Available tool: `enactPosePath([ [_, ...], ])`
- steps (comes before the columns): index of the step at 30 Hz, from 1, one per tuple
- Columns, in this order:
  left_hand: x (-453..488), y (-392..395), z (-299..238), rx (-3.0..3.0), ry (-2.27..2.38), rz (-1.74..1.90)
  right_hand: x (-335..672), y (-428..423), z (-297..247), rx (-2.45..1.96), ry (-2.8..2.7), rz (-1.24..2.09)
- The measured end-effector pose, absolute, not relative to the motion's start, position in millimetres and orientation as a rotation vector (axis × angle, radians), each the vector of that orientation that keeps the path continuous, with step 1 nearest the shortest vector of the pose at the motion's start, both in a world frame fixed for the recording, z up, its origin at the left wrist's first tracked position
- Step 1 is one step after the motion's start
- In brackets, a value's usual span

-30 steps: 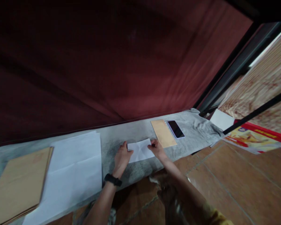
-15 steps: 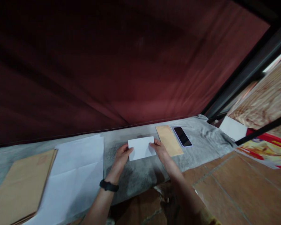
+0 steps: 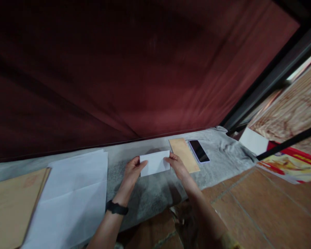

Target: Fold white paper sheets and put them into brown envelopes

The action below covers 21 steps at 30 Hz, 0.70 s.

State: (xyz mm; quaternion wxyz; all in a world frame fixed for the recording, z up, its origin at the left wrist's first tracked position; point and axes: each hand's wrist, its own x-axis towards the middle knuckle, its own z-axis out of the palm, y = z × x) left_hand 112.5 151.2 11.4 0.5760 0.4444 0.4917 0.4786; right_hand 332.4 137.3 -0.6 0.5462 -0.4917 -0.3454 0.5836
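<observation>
A small folded white paper (image 3: 154, 162) is held just above the grey cloth (image 3: 150, 193), one end in each hand. My left hand (image 3: 131, 172), with a black watch on its wrist, pinches the paper's left end. My right hand (image 3: 175, 165) pinches the right end. Both hands have fingers closed on the paper. Just right of my right hand lies a brown envelope (image 3: 184, 154), and beyond it a dark phone (image 3: 199, 151) lies face up.
A stack of large white sheets (image 3: 72, 197) lies at the left, with a pile of brown envelopes (image 3: 10, 204) further left. A dark red curtain (image 3: 119, 76) hangs behind. Tiled floor (image 3: 248, 207) and a red-and-yellow printed sheet (image 3: 290, 162) are at the right.
The paper went from lying creased and partly open on the cloth to a flat folded rectangle lifted slightly in both hands. The view shifted a little.
</observation>
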Motion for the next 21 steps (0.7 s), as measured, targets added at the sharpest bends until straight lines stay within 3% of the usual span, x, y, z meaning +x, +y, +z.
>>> enactPosePath([
  [11,110,159,7,0.696,1.283,1.321,344,140,2,-1.096,-0.584,1.483],
  [15,114,159,6,0.525,1.232,1.31,335,135,1,-1.021,-0.574,1.604],
  [21,126,153,2,0.538,1.19,1.212,317,132,-3,-1.111,-0.666,1.504],
])
